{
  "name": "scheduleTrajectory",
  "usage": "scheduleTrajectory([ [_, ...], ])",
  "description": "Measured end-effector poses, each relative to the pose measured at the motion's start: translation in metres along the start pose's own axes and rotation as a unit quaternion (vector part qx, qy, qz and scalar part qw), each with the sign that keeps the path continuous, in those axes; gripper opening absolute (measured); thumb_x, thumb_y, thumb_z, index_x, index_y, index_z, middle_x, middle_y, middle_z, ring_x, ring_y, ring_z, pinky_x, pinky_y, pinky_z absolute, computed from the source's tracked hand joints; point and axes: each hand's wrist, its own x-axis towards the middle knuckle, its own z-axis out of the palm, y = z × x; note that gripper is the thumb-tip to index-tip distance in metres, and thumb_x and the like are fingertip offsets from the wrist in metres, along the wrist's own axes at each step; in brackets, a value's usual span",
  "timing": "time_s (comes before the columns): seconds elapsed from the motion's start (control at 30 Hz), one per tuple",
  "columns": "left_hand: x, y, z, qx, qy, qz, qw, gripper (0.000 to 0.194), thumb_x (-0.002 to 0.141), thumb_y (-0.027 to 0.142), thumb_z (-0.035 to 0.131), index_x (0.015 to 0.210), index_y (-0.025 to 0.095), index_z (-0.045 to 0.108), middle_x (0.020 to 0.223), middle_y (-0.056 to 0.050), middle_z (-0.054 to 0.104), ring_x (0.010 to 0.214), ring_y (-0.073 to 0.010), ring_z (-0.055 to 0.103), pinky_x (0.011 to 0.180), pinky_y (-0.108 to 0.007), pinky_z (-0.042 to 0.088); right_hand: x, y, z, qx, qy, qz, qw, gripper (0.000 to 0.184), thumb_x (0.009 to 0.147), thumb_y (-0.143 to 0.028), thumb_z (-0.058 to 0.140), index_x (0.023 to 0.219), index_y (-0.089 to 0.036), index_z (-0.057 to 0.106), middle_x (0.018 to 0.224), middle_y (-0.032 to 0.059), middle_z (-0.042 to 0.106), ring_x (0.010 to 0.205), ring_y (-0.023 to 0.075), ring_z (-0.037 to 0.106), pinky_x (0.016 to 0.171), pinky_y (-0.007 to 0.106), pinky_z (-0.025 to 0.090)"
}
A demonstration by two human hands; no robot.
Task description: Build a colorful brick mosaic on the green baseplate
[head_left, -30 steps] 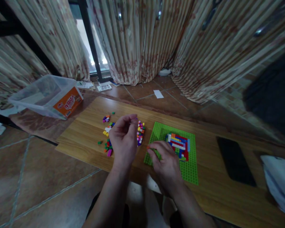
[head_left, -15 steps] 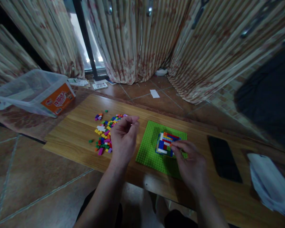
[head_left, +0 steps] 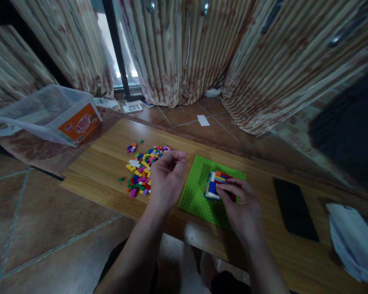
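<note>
A block of stacked toy bricks (head_left: 212, 188), blue, white, red, yellow and orange on top, sits on a green studded baseplate (head_left: 194, 196). My right hand (head_left: 242, 204) is over its right side, covering part of it. Thumb and index finger pinch what looks like a small orange brick at the top of the stack. My left hand (head_left: 167, 179) hovers between the baseplate and a pile of loose bricks (head_left: 142, 171), hiding the pile's right edge. Its thumb and fingers are pinched together; whatever may be between them is too small to make out.
The wooden table (head_left: 95, 171) carries a black phone-like slab (head_left: 294, 208) and a white plastic packet (head_left: 352, 241) on the right. A clear plastic bin (head_left: 49, 118) with an orange label stands at the far left. Patterned curtains (head_left: 171, 53) hang behind.
My right hand has shifted left over the stack, its fingertips now further across the top. My left hand keeps its pinch over the table. The whole view has moved slightly.
</note>
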Motion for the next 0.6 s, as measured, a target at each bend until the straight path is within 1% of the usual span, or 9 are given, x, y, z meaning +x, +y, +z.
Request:
scheduleTrajectory([
  [0.13,0.0007,-0.0002,-0.0008,0.004,0.003,-0.002,1.000,0.010,0.073,0.019,0.069,0.083,0.015,0.071,0.079,-0.002,0.068,0.069,-0.0103,0.059,0.063,-0.021,0.047,0.0016,-0.0010,0.0008,-0.008,0.007,0.013,1.000,0.017,0.080,-0.039,0.065,0.078,-0.025,0.075,0.104,0.0058,0.065,0.098,0.0224,0.061,0.090,0.043,0.046],
  [0.37,0.0012,0.0008,-0.0015,0.009,0.005,-0.009,1.000,0.009,0.073,0.018,0.068,0.081,0.015,0.071,0.077,-0.001,0.067,0.068,-0.0099,0.059,0.063,-0.020,0.046,0.0014,-0.0011,0.0004,-0.022,0.013,0.002,1.000,0.017,0.080,-0.039,0.066,0.076,-0.024,0.073,0.102,0.0061,0.065,0.097,0.0229,0.060,0.090,0.042,0.045],
  [0.6,0.0016,0.0005,-0.0024,0.017,0.009,-0.007,1.000,0.010,0.074,0.018,0.067,0.082,0.015,0.071,0.075,-0.001,0.067,0.067,-0.0100,0.058,0.061,-0.020,0.046,0.0019,-0.0035,-0.0036,-0.033,-0.004,-0.001,0.999,0.017,0.081,-0.038,0.065,0.076,-0.023,0.073,0.103,0.0063,0.065,0.098,0.0227,0.061,0.092,0.041,0.044],
])
